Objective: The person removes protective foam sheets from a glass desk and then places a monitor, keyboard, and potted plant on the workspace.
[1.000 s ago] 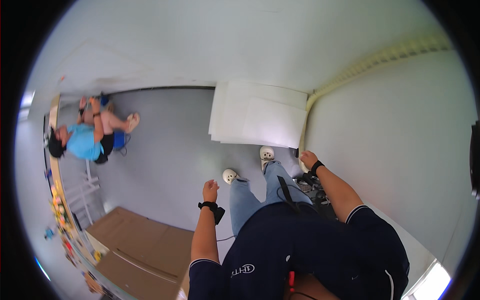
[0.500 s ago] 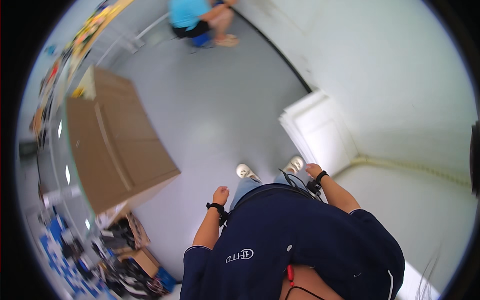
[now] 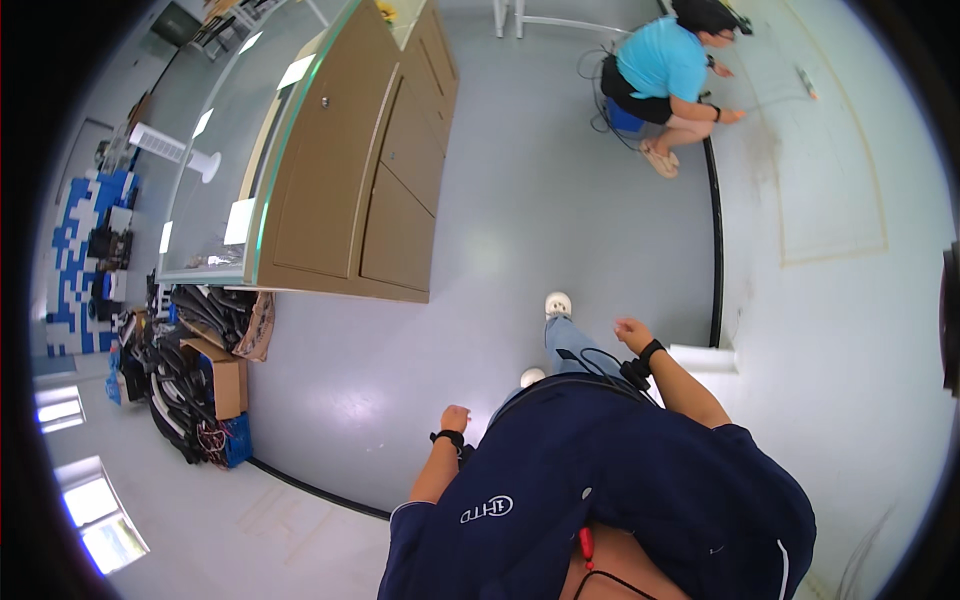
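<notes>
White, the flat panel sat by the wall, well to the right of the brown cabinet. It lay just rightward of and below the person's right hand, the nearer one; the left hand hung closer to the cabinet. Fingers on both hands curled loosely, visibly holding nothing, though whether their tips met could not be told. The right forearm hid part of the panel, leaving its long axis uncertain.
</notes>
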### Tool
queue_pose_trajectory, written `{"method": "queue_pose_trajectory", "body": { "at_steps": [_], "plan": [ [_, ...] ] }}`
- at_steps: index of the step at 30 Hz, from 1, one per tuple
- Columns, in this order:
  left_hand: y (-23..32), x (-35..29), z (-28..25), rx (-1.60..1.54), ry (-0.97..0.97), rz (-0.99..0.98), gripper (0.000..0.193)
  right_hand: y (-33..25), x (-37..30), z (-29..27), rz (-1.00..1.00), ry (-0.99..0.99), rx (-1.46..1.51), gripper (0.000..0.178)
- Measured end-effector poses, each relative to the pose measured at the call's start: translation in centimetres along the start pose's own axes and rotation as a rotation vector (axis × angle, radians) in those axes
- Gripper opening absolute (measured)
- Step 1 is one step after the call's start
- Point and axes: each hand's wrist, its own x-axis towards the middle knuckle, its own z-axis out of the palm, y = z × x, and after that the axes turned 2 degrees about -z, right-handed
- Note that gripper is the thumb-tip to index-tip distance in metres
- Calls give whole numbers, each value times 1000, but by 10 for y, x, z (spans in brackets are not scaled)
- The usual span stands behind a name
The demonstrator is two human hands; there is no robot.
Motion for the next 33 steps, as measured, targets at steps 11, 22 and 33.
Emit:
{"method": "queue_pose_trajectory", "body": {
  "at_steps": [11,22,33],
  "plan": [
    [154,184,-76,-440,255,-33,31,-68,200,-139,248,-23,43,27],
    [538,178,-508,-940,868,1539,26,-663,253,-248,-1600,421,230,57],
    [680,257,-655,-1189,68,1881,5,-807,371,-267,-1754,330,239,93]
  ]
}}
